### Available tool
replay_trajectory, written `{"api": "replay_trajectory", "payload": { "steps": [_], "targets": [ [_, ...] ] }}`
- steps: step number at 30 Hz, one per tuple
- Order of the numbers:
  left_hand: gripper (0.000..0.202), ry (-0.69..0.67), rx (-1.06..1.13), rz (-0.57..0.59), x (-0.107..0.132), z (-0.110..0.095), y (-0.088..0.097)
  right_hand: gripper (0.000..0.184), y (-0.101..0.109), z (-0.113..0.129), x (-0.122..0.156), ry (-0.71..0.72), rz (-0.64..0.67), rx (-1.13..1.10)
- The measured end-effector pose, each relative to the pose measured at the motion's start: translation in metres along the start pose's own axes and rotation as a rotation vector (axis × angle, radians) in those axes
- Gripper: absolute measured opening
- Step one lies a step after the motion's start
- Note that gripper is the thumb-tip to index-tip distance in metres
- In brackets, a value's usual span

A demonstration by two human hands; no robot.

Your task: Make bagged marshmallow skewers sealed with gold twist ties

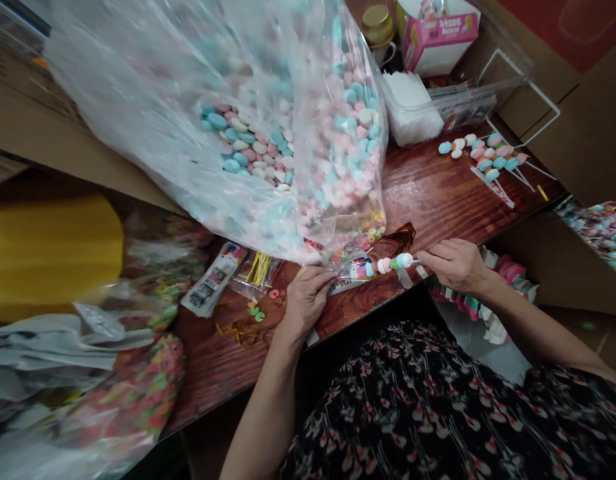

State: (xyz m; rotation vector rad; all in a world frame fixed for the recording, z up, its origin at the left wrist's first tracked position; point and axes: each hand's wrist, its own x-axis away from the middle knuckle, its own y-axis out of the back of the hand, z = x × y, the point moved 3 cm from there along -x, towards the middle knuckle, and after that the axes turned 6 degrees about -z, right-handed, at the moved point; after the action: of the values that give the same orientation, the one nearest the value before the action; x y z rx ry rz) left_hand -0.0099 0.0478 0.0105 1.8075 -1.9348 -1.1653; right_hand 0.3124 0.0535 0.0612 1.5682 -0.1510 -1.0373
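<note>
My right hand [455, 265] pinches the end of a candy skewer [388, 265] strung with white, pink, blue and green pieces, held level just above the wooden table [438, 193]. My left hand [308, 297] is closed at the skewer's other end, fingers curled on a small clear wrapper [345, 280] under the lower edge of a large clear bag of pastel candies [268, 133]. Several finished candy skewers [483, 157] lie on the table at the far right.
A yellow roll [53, 253] and bags of colourful ring candies [133, 400] crowd the left side. Packets of twist ties [258, 270], a white tub [413, 110], a pink box [435, 33] and a gold-lidded jar [378, 25] stand around. Cardboard boxes line the back.
</note>
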Motion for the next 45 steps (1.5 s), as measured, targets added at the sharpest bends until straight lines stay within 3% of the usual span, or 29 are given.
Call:
{"api": "replay_trajectory", "payload": {
  "steps": [5,11,24,31,36,38,41,45],
  "targets": [
    [0.016,-0.013,0.007,0.012,0.0,-0.001,0.001,0.025,-0.004,0.008,-0.007,0.068,0.034,-0.004],
    [0.014,-0.038,0.028,-0.013,0.0,-0.002,0.001,0.024,-0.016,0.019,-0.014,0.024,0.019,-0.091],
    [0.014,-0.096,0.0,-0.038,0.0,-0.004,0.001,0.025,-0.023,0.037,-0.006,0.084,-0.099,0.029],
    [0.014,-0.112,-0.001,-0.03,-0.001,-0.006,0.001,0.022,-0.032,0.035,-0.015,-0.007,0.001,-0.11],
    [0.013,-0.055,0.001,-0.011,0.001,-0.004,0.001,0.022,-0.032,0.032,-0.027,0.104,-0.047,-0.026],
    [0.022,-0.038,-0.039,0.002,0.001,-0.009,0.002,0.02,-0.028,0.031,-0.03,0.16,-0.085,0.002],
    [0.053,-0.09,-0.235,0.052,-0.003,-0.024,0.003,0.02,-0.02,0.031,-0.031,0.239,-0.132,0.007],
    [0.045,-0.18,-0.47,0.147,-0.015,-0.044,0.002,0.021,-0.01,0.035,-0.029,0.259,-0.208,-0.017]
  ]
}}
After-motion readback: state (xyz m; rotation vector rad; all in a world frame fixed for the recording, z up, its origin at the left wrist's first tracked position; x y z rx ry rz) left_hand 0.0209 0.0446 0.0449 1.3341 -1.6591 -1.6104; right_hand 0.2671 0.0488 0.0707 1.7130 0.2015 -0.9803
